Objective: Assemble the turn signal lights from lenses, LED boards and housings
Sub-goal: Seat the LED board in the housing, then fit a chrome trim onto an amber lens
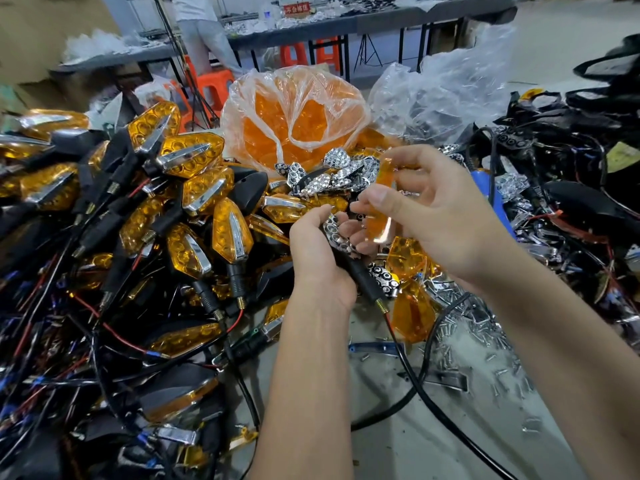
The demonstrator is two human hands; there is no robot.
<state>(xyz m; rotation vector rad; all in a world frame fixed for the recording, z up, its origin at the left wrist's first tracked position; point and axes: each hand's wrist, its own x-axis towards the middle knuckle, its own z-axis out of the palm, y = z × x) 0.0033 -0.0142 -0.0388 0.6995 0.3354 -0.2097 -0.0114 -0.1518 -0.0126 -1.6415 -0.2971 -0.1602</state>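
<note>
At the frame's centre, the left hand (pixel 317 261) gripped a black plastic housing with its chrome honeycomb reflector (pixel 334 233) facing up, while the right hand's (pixel 440 216) fingers (pixel 381 199) pinched a translucent amber lens (pixel 381 206) just above it, apparently to cap it.

A small red sign (pixel 296 9) with pale Chinese characters stands on the grey table (pixel 381 20) at the far end of the workshop. The characters are too blurred and too small to make out with any certainty. No other writing, brand name or number can be read anywhere, whether on the amber lenses (pixel 294 129) in their clear bag, the finished turn signal lights (pixel 194 157), or the heaped parts nearby.
</note>
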